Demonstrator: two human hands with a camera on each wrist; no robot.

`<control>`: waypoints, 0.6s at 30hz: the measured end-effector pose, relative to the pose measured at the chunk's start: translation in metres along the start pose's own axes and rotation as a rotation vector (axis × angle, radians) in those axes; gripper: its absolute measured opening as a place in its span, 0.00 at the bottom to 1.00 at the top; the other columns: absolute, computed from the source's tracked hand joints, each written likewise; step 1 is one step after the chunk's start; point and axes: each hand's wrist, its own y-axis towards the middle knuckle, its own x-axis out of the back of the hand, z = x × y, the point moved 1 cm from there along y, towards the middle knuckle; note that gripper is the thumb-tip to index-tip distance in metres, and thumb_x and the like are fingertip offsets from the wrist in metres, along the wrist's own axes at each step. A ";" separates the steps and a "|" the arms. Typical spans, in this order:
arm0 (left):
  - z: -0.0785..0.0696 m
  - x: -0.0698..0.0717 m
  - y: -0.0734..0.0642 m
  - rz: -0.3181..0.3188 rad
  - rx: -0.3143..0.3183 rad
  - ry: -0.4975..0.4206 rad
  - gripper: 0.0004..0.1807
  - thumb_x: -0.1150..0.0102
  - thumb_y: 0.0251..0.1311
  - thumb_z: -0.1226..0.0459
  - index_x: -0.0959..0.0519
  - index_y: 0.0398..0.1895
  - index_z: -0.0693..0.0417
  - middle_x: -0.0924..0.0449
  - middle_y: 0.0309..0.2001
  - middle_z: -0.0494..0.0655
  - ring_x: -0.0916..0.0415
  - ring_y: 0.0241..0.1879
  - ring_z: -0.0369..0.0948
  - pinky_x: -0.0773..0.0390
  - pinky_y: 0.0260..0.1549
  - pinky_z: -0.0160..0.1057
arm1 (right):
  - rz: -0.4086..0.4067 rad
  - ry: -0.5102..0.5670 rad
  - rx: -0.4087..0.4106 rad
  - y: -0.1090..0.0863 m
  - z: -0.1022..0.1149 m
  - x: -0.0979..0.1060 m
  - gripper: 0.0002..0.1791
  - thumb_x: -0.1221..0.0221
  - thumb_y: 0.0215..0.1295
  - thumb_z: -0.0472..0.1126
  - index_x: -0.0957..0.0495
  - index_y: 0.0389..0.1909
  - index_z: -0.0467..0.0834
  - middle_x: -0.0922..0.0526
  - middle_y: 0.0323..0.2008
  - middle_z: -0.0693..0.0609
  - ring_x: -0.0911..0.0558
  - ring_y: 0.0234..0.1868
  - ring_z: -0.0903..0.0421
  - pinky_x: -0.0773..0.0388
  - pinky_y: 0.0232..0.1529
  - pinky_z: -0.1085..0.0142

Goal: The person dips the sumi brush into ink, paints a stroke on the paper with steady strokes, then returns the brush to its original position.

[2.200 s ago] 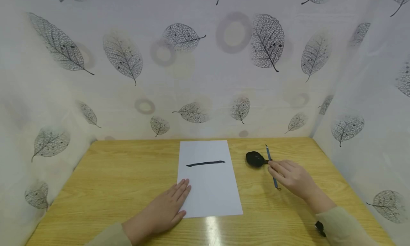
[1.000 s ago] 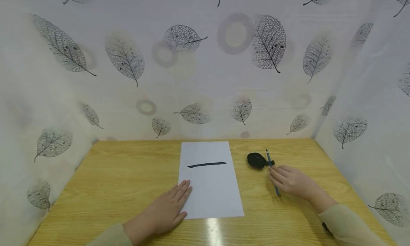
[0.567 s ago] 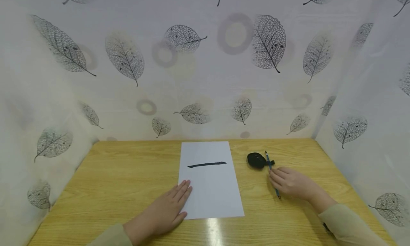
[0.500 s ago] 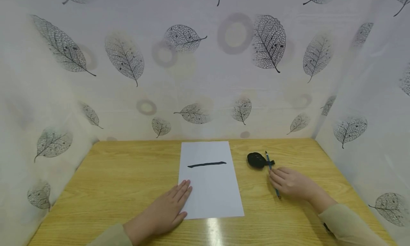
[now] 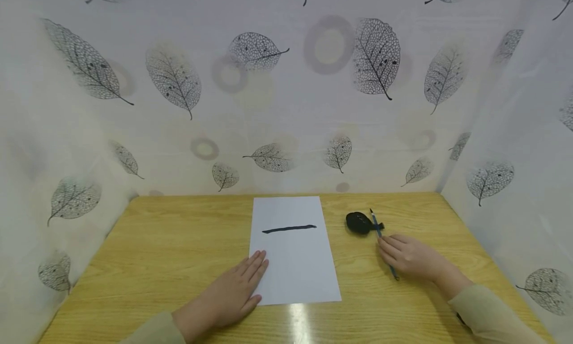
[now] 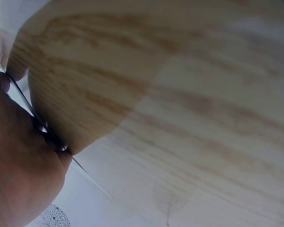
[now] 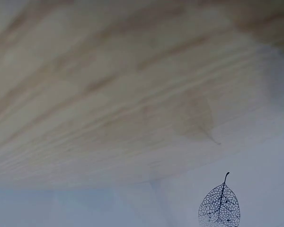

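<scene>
A sheet of white paper (image 5: 297, 269) with one black, nearly level stroke (image 5: 288, 229) lies mid-table. My left hand (image 5: 230, 291) rests flat at its lower left edge, fingers together on the sheet; in the left wrist view that hand (image 6: 26, 165) shows beside the thin paper edge. Right of the paper, my right hand (image 5: 414, 258) pinches a blue-handled writing brush (image 5: 394, 272) near its middle, the fingertips partly hiding the shaft. Its dark tip points to the back, and the shaft crosses the short handle of a black spoon-shaped dish (image 5: 358, 223). The right wrist view does not show the grip.
The yellow wood-grain table (image 5: 179, 234) ends at a pale curtain with leaf prints (image 5: 286, 110), which also closes in both sides. Bright glare lies on the wood below the paper.
My right hand has drawn back from the dish's handle toward the near right. The brush has slid nearer with it, then tilted slightly, its rear end shifting right. My left hand stays in place.
</scene>
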 end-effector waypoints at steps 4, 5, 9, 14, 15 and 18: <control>0.000 -0.001 0.000 -0.007 -0.002 0.012 0.38 0.59 0.82 0.47 0.43 0.84 0.63 0.49 0.85 0.60 0.48 0.85 0.53 0.38 0.82 0.50 | 0.006 -0.010 -0.003 -0.002 0.000 0.000 0.33 0.70 0.85 0.26 0.12 0.40 0.40 0.08 0.41 0.44 0.10 0.39 0.53 0.12 0.42 0.63; 0.000 -0.001 0.000 -0.008 -0.003 0.014 0.38 0.59 0.82 0.47 0.43 0.84 0.63 0.49 0.85 0.60 0.48 0.85 0.53 0.38 0.82 0.50 | 0.006 -0.012 -0.002 -0.002 0.000 0.000 0.33 0.70 0.85 0.26 0.12 0.40 0.40 0.08 0.41 0.45 0.10 0.39 0.53 0.12 0.42 0.63; 0.001 -0.002 0.001 -0.007 -0.004 0.017 0.38 0.59 0.82 0.47 0.43 0.84 0.63 0.49 0.85 0.60 0.48 0.85 0.52 0.38 0.82 0.50 | 0.006 -0.015 0.004 -0.004 0.001 -0.001 0.33 0.70 0.85 0.25 0.13 0.39 0.41 0.09 0.41 0.45 0.11 0.39 0.53 0.12 0.41 0.63; 0.001 -0.001 0.001 0.000 -0.002 0.000 0.38 0.59 0.83 0.47 0.43 0.84 0.63 0.49 0.85 0.60 0.48 0.85 0.53 0.38 0.82 0.50 | 0.018 -0.004 0.002 -0.006 0.002 -0.002 0.34 0.71 0.85 0.25 0.13 0.39 0.41 0.09 0.41 0.45 0.11 0.39 0.53 0.12 0.42 0.62; 0.001 -0.001 0.000 0.001 -0.003 -0.004 0.38 0.59 0.83 0.47 0.44 0.84 0.63 0.49 0.86 0.60 0.48 0.85 0.53 0.38 0.82 0.51 | 0.022 -0.001 0.000 -0.006 0.002 -0.002 0.34 0.72 0.85 0.25 0.13 0.39 0.41 0.09 0.41 0.45 0.11 0.39 0.53 0.13 0.42 0.62; 0.000 -0.001 0.000 0.001 -0.003 -0.005 0.38 0.59 0.83 0.47 0.44 0.84 0.63 0.49 0.86 0.60 0.48 0.85 0.53 0.39 0.82 0.50 | 0.033 0.002 -0.004 -0.005 0.001 0.000 0.34 0.72 0.85 0.25 0.13 0.40 0.41 0.09 0.42 0.45 0.11 0.40 0.53 0.12 0.42 0.62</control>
